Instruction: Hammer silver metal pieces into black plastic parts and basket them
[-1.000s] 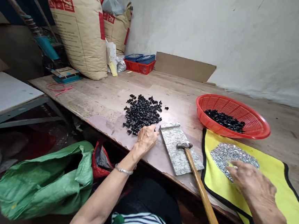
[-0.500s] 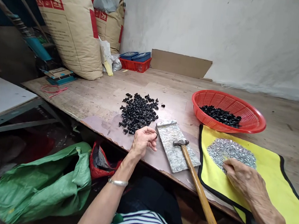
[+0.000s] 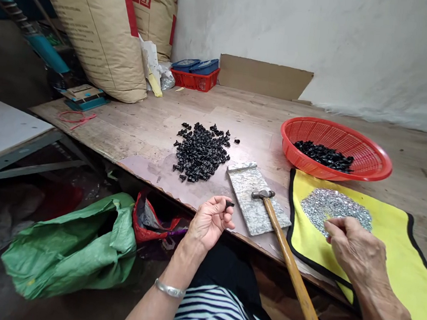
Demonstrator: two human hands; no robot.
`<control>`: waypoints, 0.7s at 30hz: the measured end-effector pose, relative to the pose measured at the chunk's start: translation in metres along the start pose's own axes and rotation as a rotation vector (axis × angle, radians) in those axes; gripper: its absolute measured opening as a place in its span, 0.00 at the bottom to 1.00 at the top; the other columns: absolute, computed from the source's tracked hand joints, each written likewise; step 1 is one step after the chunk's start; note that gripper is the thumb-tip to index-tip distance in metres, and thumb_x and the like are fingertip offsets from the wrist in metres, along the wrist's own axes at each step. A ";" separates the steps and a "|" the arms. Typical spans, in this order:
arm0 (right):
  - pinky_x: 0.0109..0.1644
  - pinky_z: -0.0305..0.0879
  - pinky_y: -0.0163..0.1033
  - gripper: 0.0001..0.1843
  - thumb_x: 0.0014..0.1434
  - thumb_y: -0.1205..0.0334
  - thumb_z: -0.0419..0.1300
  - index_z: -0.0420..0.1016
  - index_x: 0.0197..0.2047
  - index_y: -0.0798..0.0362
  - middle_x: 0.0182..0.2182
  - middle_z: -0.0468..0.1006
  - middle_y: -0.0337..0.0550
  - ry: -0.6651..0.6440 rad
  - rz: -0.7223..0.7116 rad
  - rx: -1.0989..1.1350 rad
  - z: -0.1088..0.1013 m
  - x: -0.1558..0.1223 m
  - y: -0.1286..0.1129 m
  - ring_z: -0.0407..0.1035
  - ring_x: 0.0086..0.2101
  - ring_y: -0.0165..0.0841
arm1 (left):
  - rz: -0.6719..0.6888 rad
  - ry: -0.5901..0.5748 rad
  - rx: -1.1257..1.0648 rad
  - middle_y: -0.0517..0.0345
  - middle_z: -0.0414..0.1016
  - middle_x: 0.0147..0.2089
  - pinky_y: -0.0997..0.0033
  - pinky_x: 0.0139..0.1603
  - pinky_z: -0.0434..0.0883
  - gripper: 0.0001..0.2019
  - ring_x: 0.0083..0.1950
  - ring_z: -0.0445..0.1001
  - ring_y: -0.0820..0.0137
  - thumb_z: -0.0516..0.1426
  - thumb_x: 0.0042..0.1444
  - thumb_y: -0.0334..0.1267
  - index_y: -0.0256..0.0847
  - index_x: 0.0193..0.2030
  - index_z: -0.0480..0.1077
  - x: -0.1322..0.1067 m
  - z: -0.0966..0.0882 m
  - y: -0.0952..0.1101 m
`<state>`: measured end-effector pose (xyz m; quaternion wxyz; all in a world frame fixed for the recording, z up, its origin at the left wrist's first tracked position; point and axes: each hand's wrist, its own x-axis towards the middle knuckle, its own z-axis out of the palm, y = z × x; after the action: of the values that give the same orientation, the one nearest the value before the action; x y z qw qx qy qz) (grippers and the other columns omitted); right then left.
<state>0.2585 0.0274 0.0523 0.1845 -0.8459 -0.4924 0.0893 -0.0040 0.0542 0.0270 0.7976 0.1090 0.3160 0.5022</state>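
My left hand (image 3: 211, 220) is pinched on one small black plastic piece (image 3: 229, 204), held palm up near the table's front edge. Just beyond it lies a heap of the same black pieces (image 3: 201, 152). A grey stone slab (image 3: 257, 197) sits to its right with a wooden-handled hammer (image 3: 284, 251) resting across it. My right hand (image 3: 353, 248) lies on the yellow mat (image 3: 399, 256), fingertips curled at the near edge of a pile of small silver bits (image 3: 334, 209). What those fingertips hold is hidden.
A red mesh basket (image 3: 370, 161) with more black pieces stands behind the mat. Brown paper sacks (image 3: 97, 30), a small red crate (image 3: 194, 80) and a cardboard sheet (image 3: 263, 77) line the back. A green bag (image 3: 71, 247) and a red bag (image 3: 148, 224) sit below the table edge.
My left hand left the black heap with one piece pinched and drew back toward me, turning palm up. My right hand stayed at the silver pile.
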 end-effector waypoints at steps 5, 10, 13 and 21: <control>0.28 0.60 0.36 0.11 0.50 0.52 0.58 0.71 0.29 0.51 0.20 0.70 0.38 -0.305 -0.138 0.691 0.010 -0.056 -0.049 0.63 0.22 0.30 | 0.043 0.002 0.064 0.57 0.71 0.22 0.76 0.14 0.70 0.06 0.17 0.66 0.76 0.60 0.49 0.32 0.34 0.31 0.66 -0.008 0.006 -0.012; 0.40 0.65 0.35 0.09 0.49 0.57 0.62 0.73 0.24 0.53 0.32 0.73 0.42 -0.408 -0.238 1.066 0.033 -0.080 -0.088 0.68 0.36 0.33 | 0.095 -0.042 0.116 0.58 0.72 0.22 0.73 0.12 0.70 0.08 0.15 0.65 0.76 0.59 0.50 0.34 0.35 0.33 0.63 -0.020 0.014 -0.023; 0.40 0.66 0.35 0.07 0.49 0.60 0.63 0.73 0.24 0.53 0.33 0.73 0.41 -0.367 -0.160 1.149 0.045 -0.077 -0.093 0.69 0.36 0.32 | 0.149 -0.041 0.151 0.60 0.71 0.21 0.74 0.09 0.68 0.09 0.14 0.63 0.77 0.59 0.49 0.34 0.36 0.34 0.62 -0.024 0.014 -0.025; 0.37 0.66 0.35 0.05 0.45 0.62 0.66 0.75 0.24 0.54 0.33 0.75 0.42 -0.413 -0.075 1.177 0.056 -0.073 -0.091 0.69 0.34 0.31 | 0.188 -0.045 0.197 0.61 0.71 0.20 0.75 0.08 0.66 0.09 0.12 0.62 0.77 0.60 0.48 0.35 0.35 0.32 0.63 -0.025 0.012 -0.031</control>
<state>0.1300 0.0174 0.0350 0.5236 -0.5499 -0.4154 0.5008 0.0186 0.0197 0.0306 0.7394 0.2273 0.3341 0.5385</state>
